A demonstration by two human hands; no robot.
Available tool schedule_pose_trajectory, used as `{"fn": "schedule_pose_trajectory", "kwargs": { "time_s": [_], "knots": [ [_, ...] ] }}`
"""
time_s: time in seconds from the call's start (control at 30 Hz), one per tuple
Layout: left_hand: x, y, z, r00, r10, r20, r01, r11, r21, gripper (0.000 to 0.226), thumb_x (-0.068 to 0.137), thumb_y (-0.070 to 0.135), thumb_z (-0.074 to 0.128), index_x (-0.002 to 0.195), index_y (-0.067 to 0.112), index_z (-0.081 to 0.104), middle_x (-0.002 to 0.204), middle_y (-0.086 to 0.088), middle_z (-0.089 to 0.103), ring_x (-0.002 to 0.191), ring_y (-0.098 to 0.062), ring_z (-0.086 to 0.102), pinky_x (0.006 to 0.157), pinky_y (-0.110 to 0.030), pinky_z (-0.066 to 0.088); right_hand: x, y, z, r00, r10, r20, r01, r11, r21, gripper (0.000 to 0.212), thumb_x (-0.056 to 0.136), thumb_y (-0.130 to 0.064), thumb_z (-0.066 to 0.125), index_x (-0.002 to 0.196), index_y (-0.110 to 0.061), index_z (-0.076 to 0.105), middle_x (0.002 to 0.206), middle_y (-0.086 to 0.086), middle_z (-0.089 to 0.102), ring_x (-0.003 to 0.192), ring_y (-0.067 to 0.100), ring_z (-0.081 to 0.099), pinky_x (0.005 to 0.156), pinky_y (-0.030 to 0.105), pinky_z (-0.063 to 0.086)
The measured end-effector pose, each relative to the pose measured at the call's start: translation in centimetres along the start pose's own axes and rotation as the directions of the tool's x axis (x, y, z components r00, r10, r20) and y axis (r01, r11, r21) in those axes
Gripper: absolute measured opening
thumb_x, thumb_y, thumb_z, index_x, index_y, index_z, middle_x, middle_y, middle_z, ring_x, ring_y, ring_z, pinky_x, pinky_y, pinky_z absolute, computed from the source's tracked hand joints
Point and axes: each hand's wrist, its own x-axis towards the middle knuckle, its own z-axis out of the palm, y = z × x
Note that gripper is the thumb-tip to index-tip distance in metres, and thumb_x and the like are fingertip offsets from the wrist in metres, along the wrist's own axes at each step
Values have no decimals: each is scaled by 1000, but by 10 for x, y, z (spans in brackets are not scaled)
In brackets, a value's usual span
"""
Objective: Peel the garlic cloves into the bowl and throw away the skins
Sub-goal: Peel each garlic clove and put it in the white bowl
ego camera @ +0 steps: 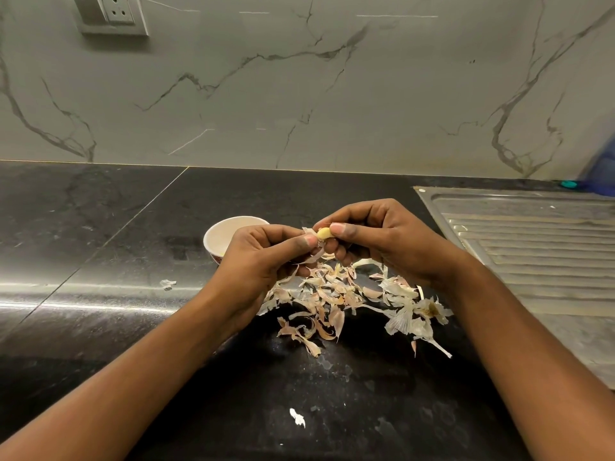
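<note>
A pale yellow garlic clove (324, 233), mostly bare, is held in the air between both hands, above the far edge of the skin pile and just right of the bowl. The right hand (389, 241) pinches it between thumb and curled forefinger, with the other fingers folded under. The left hand (263, 261) pinches the clove's near end with its thumb tip against its curled fingers. A strip of loose skin (314, 256) hangs down from that end.

A heap of papery garlic skins (346, 294), white and pinkish, lies on the black stone countertop (100, 261) directly under and in front of the hands. The heap spreads towards the right forearm.

A small white bowl (213, 234) stands on the counter behind the left hand, which hides much of its inside. What it holds cannot be told.

A stray skin scrap (167, 283) lies apart to the left of the heap, and another white scrap (297, 418) lies nearer the person.

To the right is a ribbed steel drainboard (539, 254). Behind it, at the frame edge, stands a blurred blue container (602, 174) with a teal cap (568, 184) beside it. A grey-veined marble backsplash (299, 94) rises behind the counter, with a wall socket (116, 10) at upper left.
</note>
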Motion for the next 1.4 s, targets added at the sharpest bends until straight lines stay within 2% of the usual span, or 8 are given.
{"fn": "schedule_pose_trajectory", "kwargs": {
  "time_s": [0.2,0.6,0.73,0.9,1.0,1.1,1.23,1.4],
  "knots": [
    [1,-1,2,999,13,-43,-10,997,71,12,97,6,67,90,3,76,80,-9,77,69,-14,70,61,-23,58,0,-2,5,1000,-19,4,19,997,-74,23,107,-10,61,125,-5,74,102,18,78,85,26,73,76,32,62],
    [2,-1,3,999,9,-33,-4,988,152,16,100,4,62,91,2,75,80,-13,74,68,-19,66,62,-29,57,-2,-3,10,996,-77,-48,69,987,-144,24,93,-15,79,116,-7,80,100,10,82,89,31,77,81,36,66],
    [3,-4,2,1000,-17,-8,18,989,149,14,99,-1,61,94,-7,72,81,-17,70,66,-21,63,62,-30,55,0,-2,11,980,-130,-152,105,981,-163,26,93,-24,77,114,-11,81,98,6,82,86,21,77,77,29,63],
    [3,-6,2,1000,-4,-8,5,987,163,11,96,3,69,88,1,76,83,-14,77,69,-20,68,63,-28,58,-1,-4,5,969,-106,-224,83,990,-111,37,89,-35,73,117,-12,80,100,10,80,83,17,73,77,26,61],
    [2,-5,-1,1000,12,-3,-11,986,168,8,88,8,78,92,0,79,88,-16,78,75,-22,70,66,-28,59,-1,-4,4,978,-73,-194,68,997,-35,35,89,-31,74,119,-14,79,99,8,80,83,17,73,78,28,62],
    [2,-5,-2,999,34,-5,-33,985,171,28,74,23,83,92,1,80,91,-19,78,78,-24,71,69,-29,59,-1,-4,2,982,-67,-174,70,998,10,33,90,-23,76,121,-10,78,98,9,80,84,18,73,80,30,63],
    [2,-6,-1,999,38,6,-38,995,87,28,79,28,77,89,2,82,92,-21,77,79,-24,69,63,-29,57,-4,-6,2,986,-72,-148,69,997,-31,30,92,-16,76,121,-9,78,102,11,81,86,20,75,79,29,64],
    [2,-6,-3,999,51,9,-51,996,80,26,78,26,80,94,6,82,95,-21,78,82,-28,72,76,-40,58,-4,-7,3,993,-65,-99,55,994,-96,25,97,-10,74,122,-9,78,106,7,82,93,21,76,79,27,62]
  ]
}}
